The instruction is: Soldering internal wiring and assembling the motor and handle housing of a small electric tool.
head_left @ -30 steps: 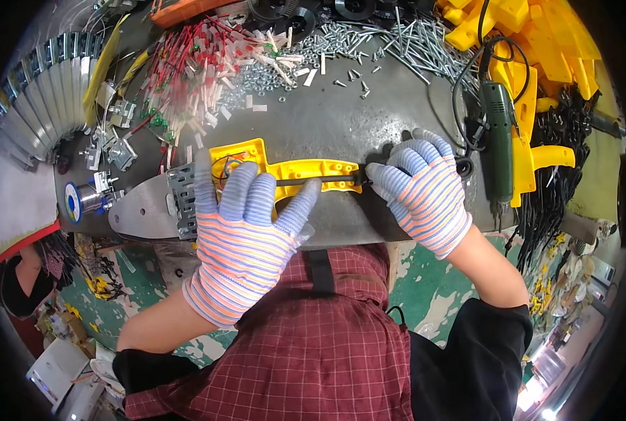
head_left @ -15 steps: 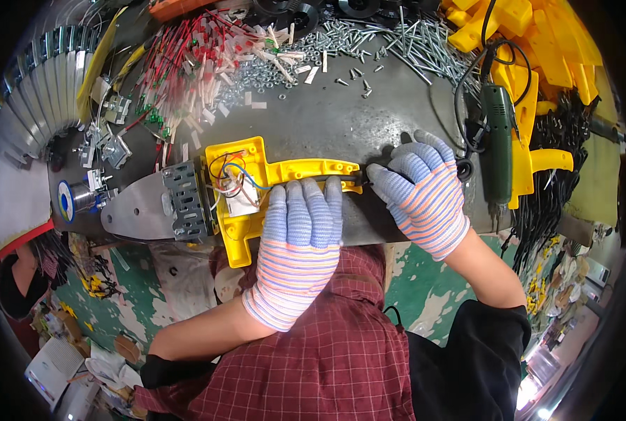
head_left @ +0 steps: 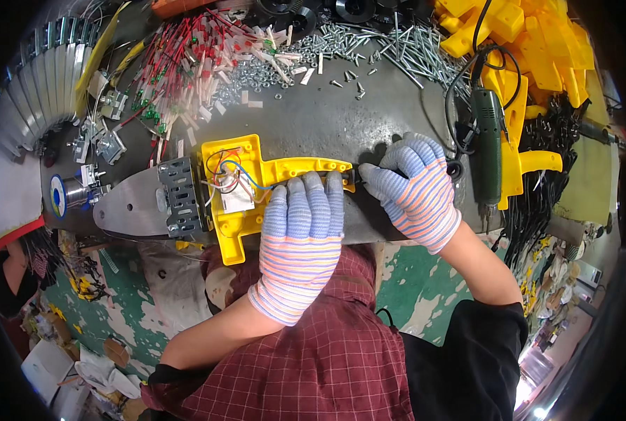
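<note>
A yellow plastic tool housing half (head_left: 274, 170) lies open side up near the bench's front edge, with a pointed metal plate (head_left: 134, 207) extending left from it. Inside its wide end sit a white component (head_left: 237, 196) and red, blue and white wires. My left hand (head_left: 302, 231), in a striped glove, holds the housing's handle, fingers laid side by side over it; its thumb is hidden. At the handle's right end a black cord (head_left: 356, 175) comes out. My right hand (head_left: 422, 189), gloved alike, is closed there with thumb and fingers pinched on the cord, mostly hidden by the fingers.
A green electric screwdriver (head_left: 490, 147) hangs at the right beside yellow housings (head_left: 537, 56) and black cords (head_left: 537, 189). Along the back lie screws (head_left: 425, 52), nuts (head_left: 257, 84) and red-wired parts (head_left: 180, 63). A solder spool (head_left: 71, 195) and metal plates (head_left: 39, 98) are at left.
The view has shifted slightly, moving the bench things a little left. My left fingers stay on the handle and my right hand stays at its end, with little visible motion.
</note>
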Tool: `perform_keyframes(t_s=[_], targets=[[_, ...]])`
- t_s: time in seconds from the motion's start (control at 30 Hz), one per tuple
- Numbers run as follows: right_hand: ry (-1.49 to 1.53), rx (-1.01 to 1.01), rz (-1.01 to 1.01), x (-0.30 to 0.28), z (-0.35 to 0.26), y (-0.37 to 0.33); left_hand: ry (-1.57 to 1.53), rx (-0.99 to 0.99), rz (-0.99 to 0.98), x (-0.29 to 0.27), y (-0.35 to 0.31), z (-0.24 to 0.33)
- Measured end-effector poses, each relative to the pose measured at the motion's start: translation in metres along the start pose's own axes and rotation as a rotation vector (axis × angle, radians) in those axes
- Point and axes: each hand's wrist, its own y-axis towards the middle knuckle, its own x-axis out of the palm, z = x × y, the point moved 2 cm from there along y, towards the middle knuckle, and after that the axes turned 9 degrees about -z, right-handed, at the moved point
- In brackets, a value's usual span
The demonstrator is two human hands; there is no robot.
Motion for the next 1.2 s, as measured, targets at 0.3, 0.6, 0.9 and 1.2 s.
perform_keyframes(t_s=[0.3,0.6,0.9,1.2], targets=[[0.791,0.089,0.261,-0.020,-0.033,0.086,0.025,0.016,-0.062,0.005,-0.001,0.008],[0.790,-0.115,-0.059,0.018,-0.024,0.103,-0.149,0.012,0.022,0.011,-0.009,0.013],[0.644,0.032,-0.554,-0.010,-0.033,0.132,-0.095,0.030,-0.105,0.013,-0.011,0.018],[0.361,0.063,-0.523,-0.004,-0.023,0.136,0.046,0.049,-0.008,0.007,0.000,0.010]])
